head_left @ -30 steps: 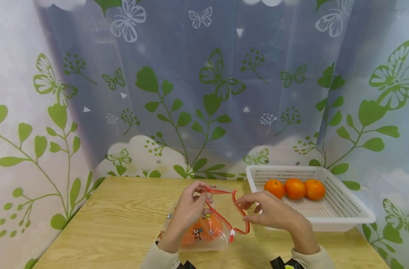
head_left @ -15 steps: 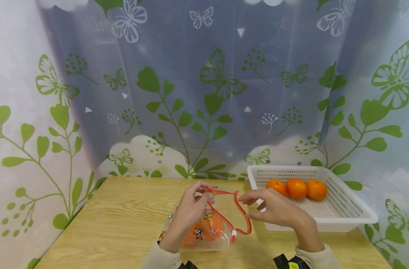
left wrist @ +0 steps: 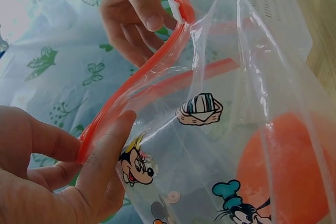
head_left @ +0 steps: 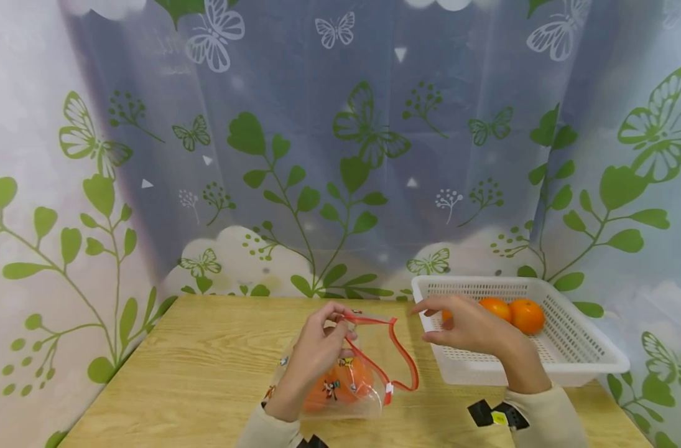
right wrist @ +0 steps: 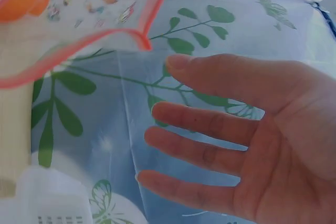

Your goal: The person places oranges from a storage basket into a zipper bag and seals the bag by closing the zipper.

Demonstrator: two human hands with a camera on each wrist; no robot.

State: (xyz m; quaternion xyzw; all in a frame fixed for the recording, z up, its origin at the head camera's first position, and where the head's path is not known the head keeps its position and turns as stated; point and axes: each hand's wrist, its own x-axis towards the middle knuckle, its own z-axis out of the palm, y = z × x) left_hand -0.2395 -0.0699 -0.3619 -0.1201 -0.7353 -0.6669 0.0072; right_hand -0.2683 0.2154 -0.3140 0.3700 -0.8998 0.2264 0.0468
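Note:
A clear zip bag [head_left: 368, 401] with a red zip edge, a white slider and printed cartoon figures stands on the table, its mouth spread toward the right. Orange fruit [left wrist: 286, 171] shows through its wall. My left hand [head_left: 318, 348] pinches the red edge at the left end of the mouth. My right hand [head_left: 469, 326] holds nothing; its fingers [right wrist: 199, 150] are spread in the right wrist view, apart from the bag. In the head view it overlaps the near left side of a white basket [head_left: 575, 367], partly hiding the leftmost of three oranges [head_left: 526, 316] inside.
The wooden table [head_left: 206, 348] reaches back to a curtain [head_left: 318, 186] printed with butterflies and leaves. The perforated basket stands at the right, close to the curtain. Its front wall rises between the table and the oranges.
My right hand has let go of the bag's red edge and moved right and up to the basket. My left hand keeps its pinch, and the bag's mouth stays spread.

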